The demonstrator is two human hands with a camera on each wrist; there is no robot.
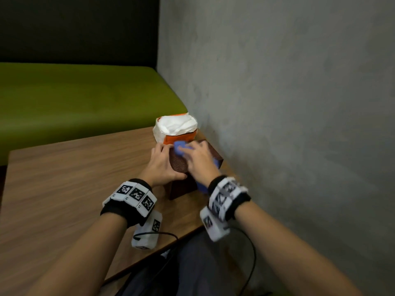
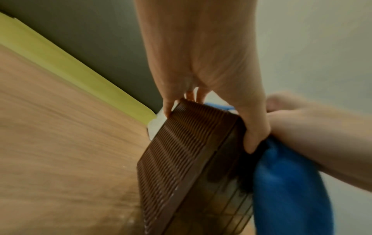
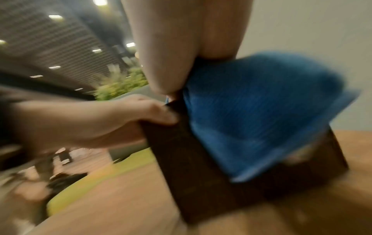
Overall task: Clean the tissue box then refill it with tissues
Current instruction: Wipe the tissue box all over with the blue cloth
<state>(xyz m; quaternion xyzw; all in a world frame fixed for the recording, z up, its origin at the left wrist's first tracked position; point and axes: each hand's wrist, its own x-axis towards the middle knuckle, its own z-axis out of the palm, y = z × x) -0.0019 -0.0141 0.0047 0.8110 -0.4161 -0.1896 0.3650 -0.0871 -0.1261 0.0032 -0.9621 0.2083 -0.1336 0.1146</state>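
A dark brown ribbed tissue box (image 1: 179, 163) stands on the wooden table (image 1: 64, 178) close to the wall. My left hand (image 1: 162, 165) grips its near left corner, thumb on the front face and fingers over the top; the left wrist view shows this left hand (image 2: 201, 63) clamped on the box (image 2: 177, 151). My right hand (image 1: 198, 161) holds a blue cloth (image 1: 180, 149) bunched against the box's top and right side. In the right wrist view the cloth (image 3: 261, 111) drapes over the box (image 3: 191, 167). An orange and white tissue pack (image 1: 176, 127) sits just behind the box.
A grey wall (image 1: 288, 103) runs right beside the box. A green bench seat (image 1: 74, 99) lies beyond the table's far edge. The table's near edge cuts diagonally in front of my lap, with a black cable (image 1: 252, 253) hanging there.
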